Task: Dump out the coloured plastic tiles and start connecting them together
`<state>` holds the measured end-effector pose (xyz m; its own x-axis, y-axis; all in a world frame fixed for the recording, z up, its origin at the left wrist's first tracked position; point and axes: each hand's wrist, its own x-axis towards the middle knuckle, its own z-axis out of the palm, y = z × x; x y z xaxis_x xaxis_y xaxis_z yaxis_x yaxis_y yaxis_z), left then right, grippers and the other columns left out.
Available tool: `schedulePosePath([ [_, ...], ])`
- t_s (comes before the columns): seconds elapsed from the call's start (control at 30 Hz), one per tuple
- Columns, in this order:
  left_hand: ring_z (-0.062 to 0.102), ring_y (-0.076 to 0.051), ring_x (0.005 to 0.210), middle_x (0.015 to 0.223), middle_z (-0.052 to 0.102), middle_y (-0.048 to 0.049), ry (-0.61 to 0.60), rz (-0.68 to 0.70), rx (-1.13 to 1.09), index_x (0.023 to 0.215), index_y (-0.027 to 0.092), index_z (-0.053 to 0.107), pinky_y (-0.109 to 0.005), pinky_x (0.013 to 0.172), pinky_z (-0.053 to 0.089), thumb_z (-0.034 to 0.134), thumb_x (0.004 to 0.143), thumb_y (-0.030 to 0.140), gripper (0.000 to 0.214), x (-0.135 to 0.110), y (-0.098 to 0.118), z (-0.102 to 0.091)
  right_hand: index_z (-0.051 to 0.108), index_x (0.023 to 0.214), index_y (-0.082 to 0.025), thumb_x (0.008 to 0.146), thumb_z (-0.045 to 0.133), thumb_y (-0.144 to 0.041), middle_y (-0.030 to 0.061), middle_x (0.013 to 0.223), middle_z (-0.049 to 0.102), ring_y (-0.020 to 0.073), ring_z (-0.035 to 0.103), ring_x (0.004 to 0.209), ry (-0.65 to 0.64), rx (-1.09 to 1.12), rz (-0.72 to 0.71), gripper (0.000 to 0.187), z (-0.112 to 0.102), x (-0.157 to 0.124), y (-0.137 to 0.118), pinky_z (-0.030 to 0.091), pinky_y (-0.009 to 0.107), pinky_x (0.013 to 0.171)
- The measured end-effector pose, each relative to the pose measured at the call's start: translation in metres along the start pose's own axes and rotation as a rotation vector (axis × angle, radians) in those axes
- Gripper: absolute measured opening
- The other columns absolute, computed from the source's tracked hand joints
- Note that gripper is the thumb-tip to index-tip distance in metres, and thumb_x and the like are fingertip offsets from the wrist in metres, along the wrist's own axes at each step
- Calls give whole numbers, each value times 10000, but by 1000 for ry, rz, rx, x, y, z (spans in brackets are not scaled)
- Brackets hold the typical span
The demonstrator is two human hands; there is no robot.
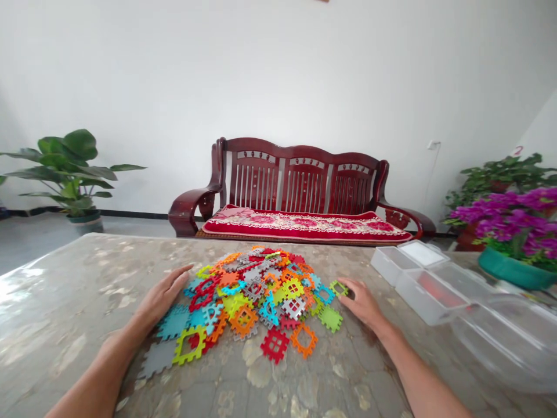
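Pile of toothed plastic tiles (261, 296), many colours, heaped at centre of frame on marbled table (65, 302). Tiles overlap and partly interlock; some are solid squares, others open frames or windowed. Strays at the lower edge: red tile (275, 344) below centre, grey tile (157, 359) lower left.

Left hand (163, 296) at left flank of pile, palm down, fingers straight and close together, lying flat and seemingly touching the outer tiles; gripping nothing. Right hand (361, 302) at right flank, palm down, fingers loosely bent, tips touching green frame tile (338, 287). Nothing pinched as far as shows (thumb side hidden, so not certain).

Judgement: hands bracket the heap from both sides. This reads as a corralling or sorting-out stage, with no single piece yet lifted. A pick from here calls for a fingertip pinch on a loose edge tile. Pieces in the middle look meshed by their teeth and would likely drag neighbours along.

Right of frame: clear plastic boxes (418, 278), apart from the right hand. Larger clear tub (509, 337) lower right, blurred. Beyond the table: dark red wooden bench (296, 191) with floral cushion, leafy plant (69, 168) at left, purple flowers (517, 220) in a teal pot at right
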<state>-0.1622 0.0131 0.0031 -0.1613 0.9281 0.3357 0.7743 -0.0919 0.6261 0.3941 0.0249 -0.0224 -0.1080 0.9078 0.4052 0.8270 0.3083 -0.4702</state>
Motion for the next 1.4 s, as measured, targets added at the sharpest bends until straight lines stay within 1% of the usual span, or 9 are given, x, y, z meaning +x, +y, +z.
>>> schedulePosePath([
  [0.17,648,-280,1166,1270,700,-51,-122,48,11,1227,212,686,-380,1069,460,367,855,683,680,0,-1,8,728,1096,-214,811,586,-335,97,1163,715,283,630,1089,44,-84,27,340,3,2,1,456,487,997],
  [0.57,633,-284,1193,1270,700,-68,-166,50,38,1222,182,695,-352,1074,450,392,854,678,688,9,-10,10,758,1003,-237,776,642,-404,89,992,726,271,653,941,164,-228,142,305,11,39,19,501,427,868],
  [0.7,648,-285,1168,1246,714,-51,-170,49,-12,1210,214,705,-348,1059,466,411,821,739,716,14,-12,9,748,1023,-197,738,639,-440,106,1009,731,266,658,929,166,-75,201,390,10,46,21,500,412,865],
  [0.9,629,-294,1196,1270,701,-58,-187,34,-59,1202,215,711,-358,1083,443,433,785,780,756,16,-16,9,727,887,-164,691,604,-529,105,891,742,227,642,744,322,319,276,432,0,34,12,523,372,747],
  [1.03,634,-297,1182,1261,706,-58,-197,15,-65,1202,213,709,-363,1086,436,443,779,782,757,17,-19,11,716,862,-169,697,619,-483,77,796,732,210,624,686,255,418,206,367,3,24,-14,516,350,689],
  [1.17,638,-298,1169,1251,710,-58,-202,18,-79,1208,210,703,-364,1079,441,466,765,787,765,19,-25,14,723,996,-187,753,627,-405,81,938,741,220,651,807,87,422,39,340,10,16,-55,504,324,678],
  [1.27,639,-300,1165,1245,713,-59,-204,16,-85,1211,208,701,-363,1069,450,468,747,806,791,19,-27,15,693,1161,-228,804,631,-393,91,1179,704,258,622,1076,-16,383,-142,398,12,16,-83,506,378,861],
  [1.33,635,-302,1171,1252,709,-61,-209,16,-86,1213,206,698,-367,1072,446,469,743,808,797,19,-28,15,643,1272,-250,822,641,-404,91,1333,635,275,547,1233,-87,345,-270,476,13,18,-96,425,450,1039],
  [1.4,627,-301,1181,1269,700,-67,-215,20,-86,1227,200,687,-374,1082,436,477,754,787,782,19,-30,16,598,1343,-261,825,652,-411,89,1425,569,287,471,1328,-157,287,-349,542,15,20,-105,333,505,1126],
])
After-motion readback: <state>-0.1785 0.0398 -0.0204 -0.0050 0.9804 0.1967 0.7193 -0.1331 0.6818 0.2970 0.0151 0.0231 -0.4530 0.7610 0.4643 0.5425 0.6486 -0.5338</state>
